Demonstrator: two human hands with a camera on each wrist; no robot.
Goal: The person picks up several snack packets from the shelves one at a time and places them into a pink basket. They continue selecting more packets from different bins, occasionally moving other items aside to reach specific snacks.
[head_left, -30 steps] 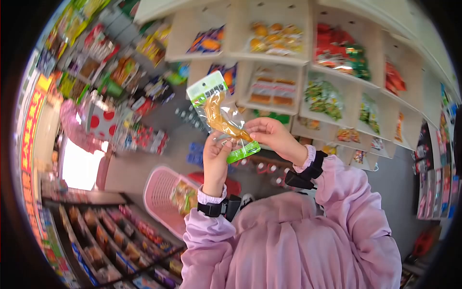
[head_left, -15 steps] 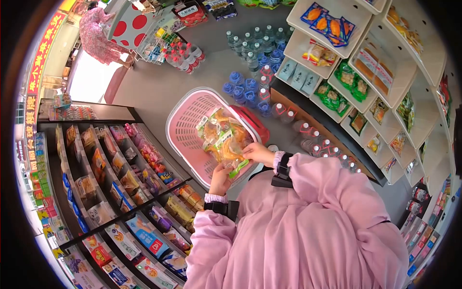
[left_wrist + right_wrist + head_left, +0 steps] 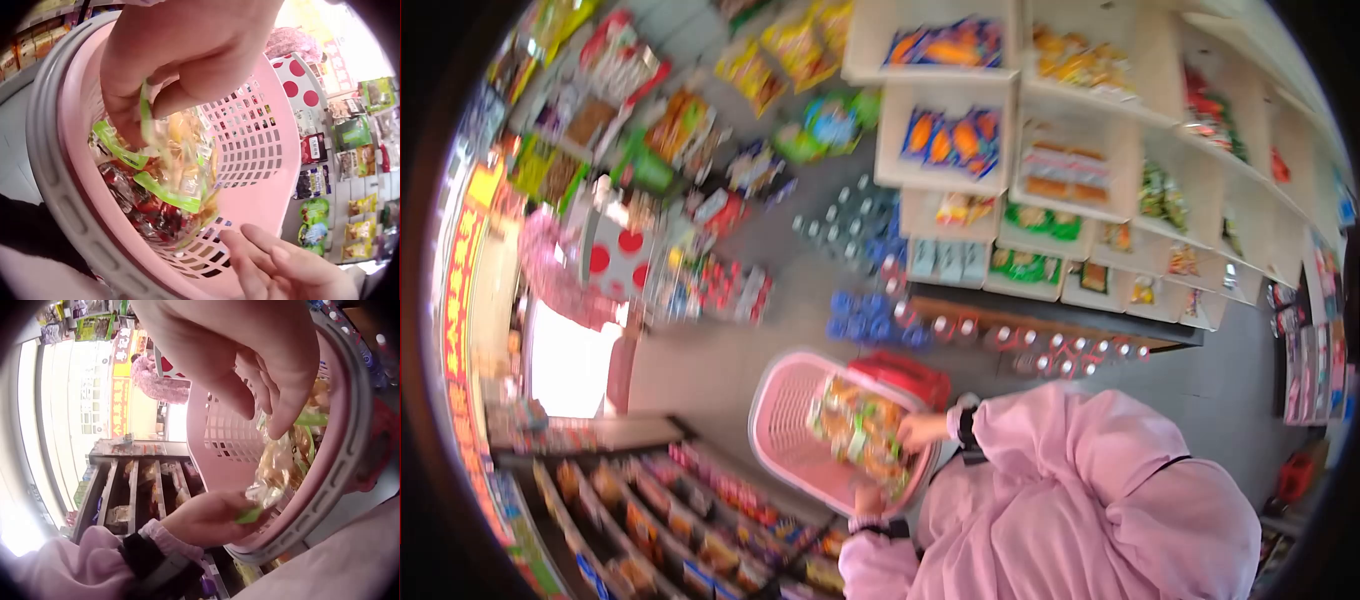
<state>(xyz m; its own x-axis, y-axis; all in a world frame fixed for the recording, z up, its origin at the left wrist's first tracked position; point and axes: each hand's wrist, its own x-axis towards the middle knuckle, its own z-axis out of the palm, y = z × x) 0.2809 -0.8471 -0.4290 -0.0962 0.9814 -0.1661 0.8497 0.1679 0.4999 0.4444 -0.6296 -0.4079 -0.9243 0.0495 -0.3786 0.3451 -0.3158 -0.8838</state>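
Observation:
Clear snack packs with green edges [image 3: 860, 430] [image 3: 169, 197] lie in a pink basket [image 3: 785, 400] [image 3: 250, 206] with a grey rim. My left hand [image 3: 867, 497] [image 3: 181, 56] [image 3: 212, 519] is inside the basket's near side, pinching the green end of one pack [image 3: 273, 465]. Over the basket's right side, my right hand [image 3: 922, 432] [image 3: 294, 269] [image 3: 250, 350] has its fingers loosely bent above that pack, with no grip on it in the wrist views. Dark red packs [image 3: 150, 212] show beneath the others in the left wrist view.
Snack shelves [image 3: 630, 520] stand at the lower left, white bins [image 3: 945, 130] at the upper right. Bottles [image 3: 875, 318] stand on the floor behind the basket, beside a red object [image 3: 905, 375]. A person in pink [image 3: 560, 265] is at the far left.
Both hands have come down from in front of the bins into the basket, bringing the pack along. The right hand has let go of it. The head view has swung.

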